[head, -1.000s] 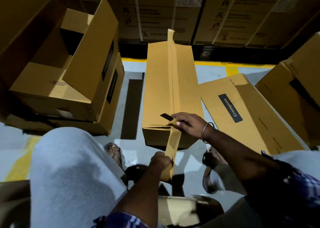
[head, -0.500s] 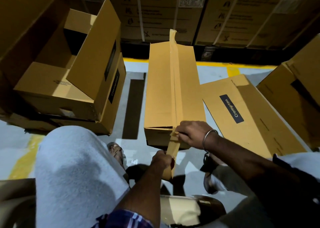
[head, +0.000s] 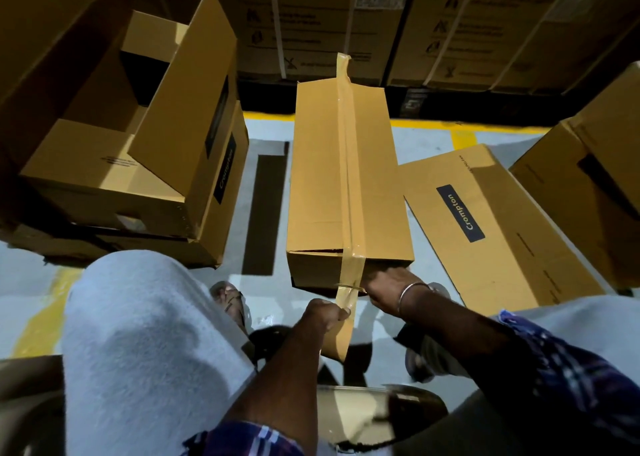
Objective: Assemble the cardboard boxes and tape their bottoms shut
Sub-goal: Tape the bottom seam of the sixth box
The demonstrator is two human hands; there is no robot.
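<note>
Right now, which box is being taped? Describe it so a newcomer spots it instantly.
Start at the yellow floor line; the taped box is the long narrow carton crossing it mid-frame, ahead of the left hand and right hand. Unlike its neighbours, brown tape runs its whole top seam and over the near edge.

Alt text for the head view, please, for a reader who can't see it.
A person's left hand pulls brown tape, laid along the seam of a long cardboard box, past its near end, where the right hand rests. More cartons surround it.
</note>
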